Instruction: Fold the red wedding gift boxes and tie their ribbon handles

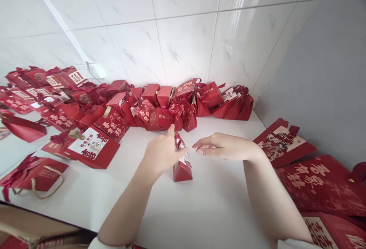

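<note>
A small red gift box with a pointed top stands upright on the white table in the middle. My left hand pinches its top between thumb and fingers. My right hand hovers just to the right of the box, fingers stretched toward it and slightly curled, holding nothing. A small gap separates the right fingertips from the box top.
A row of several red gift boxes lines the tiled wall behind. Flat red gift bags lie at the left, one with rope handles. Larger red bags lie at the right. A cardboard box edge shows lower left.
</note>
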`<state>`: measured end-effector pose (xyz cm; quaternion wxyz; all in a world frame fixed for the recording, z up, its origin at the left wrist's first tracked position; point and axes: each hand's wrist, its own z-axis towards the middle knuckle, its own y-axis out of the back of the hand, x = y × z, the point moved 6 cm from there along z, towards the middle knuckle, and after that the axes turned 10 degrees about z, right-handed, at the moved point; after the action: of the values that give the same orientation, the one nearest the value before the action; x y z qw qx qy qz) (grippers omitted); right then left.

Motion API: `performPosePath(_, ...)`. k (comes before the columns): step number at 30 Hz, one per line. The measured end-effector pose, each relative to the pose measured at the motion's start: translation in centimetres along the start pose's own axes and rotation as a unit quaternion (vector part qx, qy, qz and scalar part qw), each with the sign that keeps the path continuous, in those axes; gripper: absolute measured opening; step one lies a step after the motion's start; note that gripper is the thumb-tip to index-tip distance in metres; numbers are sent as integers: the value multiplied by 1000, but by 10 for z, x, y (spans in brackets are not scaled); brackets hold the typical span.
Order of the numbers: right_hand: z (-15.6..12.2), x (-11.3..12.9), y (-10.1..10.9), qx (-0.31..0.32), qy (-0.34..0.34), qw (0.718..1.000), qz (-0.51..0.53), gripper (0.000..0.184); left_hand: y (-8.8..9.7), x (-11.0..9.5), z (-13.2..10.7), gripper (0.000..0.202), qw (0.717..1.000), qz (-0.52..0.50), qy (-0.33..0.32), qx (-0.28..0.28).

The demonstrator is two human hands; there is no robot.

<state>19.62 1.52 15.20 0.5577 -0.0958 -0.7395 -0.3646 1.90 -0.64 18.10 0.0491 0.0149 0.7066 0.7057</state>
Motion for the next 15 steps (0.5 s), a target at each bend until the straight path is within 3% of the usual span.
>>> performPosePath(5,-16,-3,10,-29,-19,999,17,43,-19,0,-10,27,999,-6,-14,34)
performPosePath(10,-20,1,4,10,-24,1000,11,46,-35,22,-56,48,995,-84,50,15)
performPosePath(13,-9,-1,-10,54,-40,998,-9,47,-37,49,-105,49,980,-177,84,45)
performPosePath(15,4,-5,-29,107,-43,993,-2,45,-26,79,-148,48,964,-226,134,32)
